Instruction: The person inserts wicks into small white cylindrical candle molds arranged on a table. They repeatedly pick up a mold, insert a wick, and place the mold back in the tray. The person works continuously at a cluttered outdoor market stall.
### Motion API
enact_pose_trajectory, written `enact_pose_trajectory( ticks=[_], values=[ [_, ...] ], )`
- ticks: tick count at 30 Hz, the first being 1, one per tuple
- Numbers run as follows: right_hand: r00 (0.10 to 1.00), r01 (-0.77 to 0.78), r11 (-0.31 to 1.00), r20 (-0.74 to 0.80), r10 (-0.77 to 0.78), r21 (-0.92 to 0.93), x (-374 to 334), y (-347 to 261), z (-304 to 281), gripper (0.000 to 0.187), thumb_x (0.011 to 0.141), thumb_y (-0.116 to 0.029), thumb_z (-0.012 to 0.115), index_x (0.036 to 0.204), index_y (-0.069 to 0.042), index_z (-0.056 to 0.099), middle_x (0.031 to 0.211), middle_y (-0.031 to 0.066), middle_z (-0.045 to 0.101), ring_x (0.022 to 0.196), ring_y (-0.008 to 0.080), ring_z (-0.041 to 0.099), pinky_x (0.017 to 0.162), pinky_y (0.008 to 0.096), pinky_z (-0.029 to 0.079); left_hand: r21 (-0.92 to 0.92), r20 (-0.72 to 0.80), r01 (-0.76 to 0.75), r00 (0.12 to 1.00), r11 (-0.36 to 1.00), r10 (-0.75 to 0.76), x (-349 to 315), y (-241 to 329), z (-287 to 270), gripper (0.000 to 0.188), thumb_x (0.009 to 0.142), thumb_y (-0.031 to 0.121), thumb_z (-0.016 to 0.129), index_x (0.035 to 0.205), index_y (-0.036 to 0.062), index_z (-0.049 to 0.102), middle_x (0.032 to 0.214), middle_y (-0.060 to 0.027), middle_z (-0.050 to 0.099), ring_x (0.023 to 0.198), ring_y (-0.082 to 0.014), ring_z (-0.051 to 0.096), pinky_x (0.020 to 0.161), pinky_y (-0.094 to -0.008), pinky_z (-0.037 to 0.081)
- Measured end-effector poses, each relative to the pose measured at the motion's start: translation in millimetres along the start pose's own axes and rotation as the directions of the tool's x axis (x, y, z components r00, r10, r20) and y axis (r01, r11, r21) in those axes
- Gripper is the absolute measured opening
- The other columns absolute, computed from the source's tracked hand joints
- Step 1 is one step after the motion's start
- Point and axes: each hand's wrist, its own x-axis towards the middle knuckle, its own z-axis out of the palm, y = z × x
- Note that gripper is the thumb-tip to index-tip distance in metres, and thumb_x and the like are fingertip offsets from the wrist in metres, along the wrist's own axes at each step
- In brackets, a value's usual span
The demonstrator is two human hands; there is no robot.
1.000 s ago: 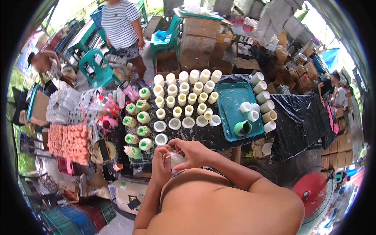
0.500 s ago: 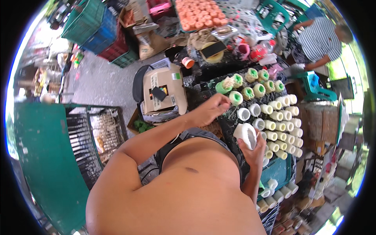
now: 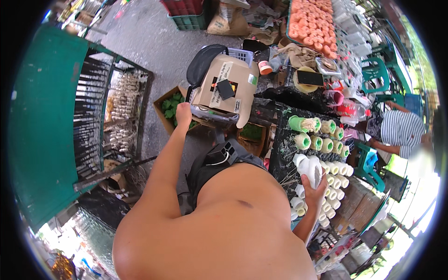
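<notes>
White cup-shaped piece (image 3: 306, 167), right of frame centre, now clasped and steadied by right hand (image 3: 314, 190) alone, with left hand (image 3: 184, 113) swung away, upper left of centre, fingers curled near a cardboard box (image 3: 163, 115), anything gripped impossible to tell.

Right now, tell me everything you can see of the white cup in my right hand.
The white cup is hollow and smooth-looking, perhaps plastic or wax, with a wide round mouth and a narrower opposite end. It is tipped sideways in your right hand, which grips it near the rim, over the black-covered table. I cannot tell whether it holds anything.
</notes>
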Motion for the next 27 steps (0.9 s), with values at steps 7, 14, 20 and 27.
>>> enact_pose_trajectory(
  ticks=[7,14,20,27],
  values=[
    [0.993,0.113,0.992,-0.021,-0.114,-0.056,36,-36,18,0.057,0.085,-0.023,0.086,0.13,0.004,0.064,0.112,0.0173,0.073,0.103,0.0286,0.07,0.094,0.0413,0.055,0.273,0.208,-0.014,0.977,0.962,-0.045,15,49,27,0.084,0.085,0.064,0.077,0.128,-0.0072,0.064,0.124,-0.0277,0.072,0.119,-0.0407,0.068,0.102,-0.0453,0.052],
    [0.989,0.096,0.995,0.117,-0.094,-0.014,55,-57,29,0.059,0.088,-0.018,0.084,0.138,0.002,0.059,0.121,0.0132,0.069,0.11,0.0217,0.066,0.098,0.0366,0.053,0.327,0.347,0.082,0.916,0.941,-0.201,36,79,41,0.109,0.074,0.069,0.087,0.141,-0.0123,0.054,0.137,-0.0303,0.066,0.13,-0.0398,0.065,0.109,-0.045,0.05],
    [0.997,0.076,0.997,0.015,-0.076,-0.02,49,-54,40,0.057,0.085,-0.022,0.086,0.129,0.005,0.063,0.113,0.0161,0.073,0.103,0.024,0.069,0.095,0.0388,0.054,0.092,0.484,0.03,0.872,0.995,-0.071,46,56,50,0.107,0.075,0.062,0.09,0.143,-0.0107,0.052,0.139,-0.0274,0.066,0.128,-0.0374,0.066,0.108,-0.0428,0.05],
    [0.997,0.01,1.0,-0.077,-0.013,-0.029,38,-63,46,0.056,0.083,-0.023,0.087,0.126,0.006,0.065,0.106,0.0182,0.075,0.097,0.0268,0.072,0.092,0.0398,0.055,0.082,0.47,0.0,0.882,0.997,-0.039,54,29,48,0.105,0.078,0.062,0.089,0.146,-0.0082,0.049,0.141,-0.0267,0.064,0.13,-0.0363,0.064,0.11,-0.0418,0.048]
  ],
)
